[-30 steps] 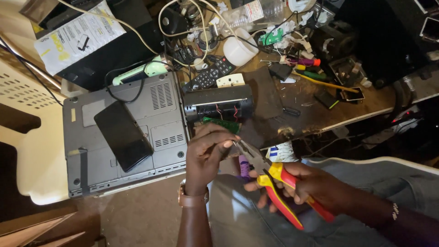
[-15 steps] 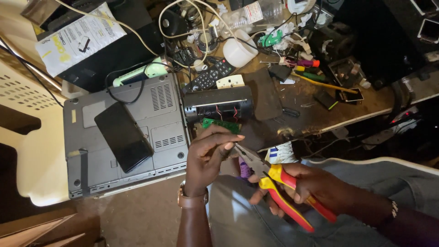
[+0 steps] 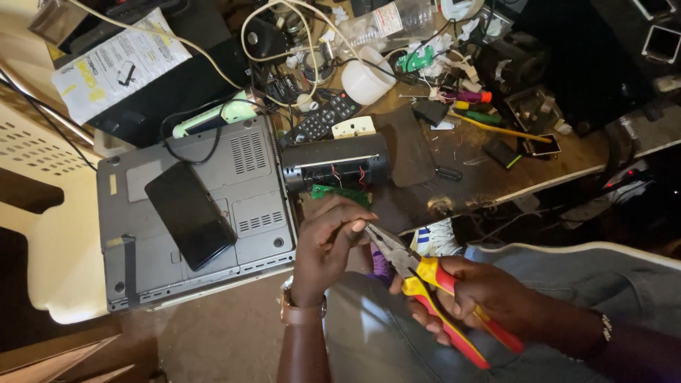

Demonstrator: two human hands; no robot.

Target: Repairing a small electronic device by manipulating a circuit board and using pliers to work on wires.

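Note:
My right hand (image 3: 482, 294) grips pliers (image 3: 425, 284) with red and yellow handles, their metal jaws pointing up-left. My left hand (image 3: 328, 245) pinches something very small at the jaw tips; what it is cannot be made out. Both hands hover over my lap, just below the table edge. Right above them lies a black cylindrical speaker (image 3: 333, 164) opened along its length, thin wires showing, with a green circuit board (image 3: 340, 193) beneath it.
An upturned grey laptop (image 3: 248, 191) with a black phone (image 3: 189, 214) on it lies at left. A remote control (image 3: 323, 117), a white cup (image 3: 367, 78), screwdrivers (image 3: 472, 106), cables and small parts crowd the wooden table (image 3: 489, 177). A cream plastic chair (image 3: 50, 234) stands far left.
The pliers and right hand have shifted slightly; the left fingers stay pinched at the jaw tips. The view has tilted a little.

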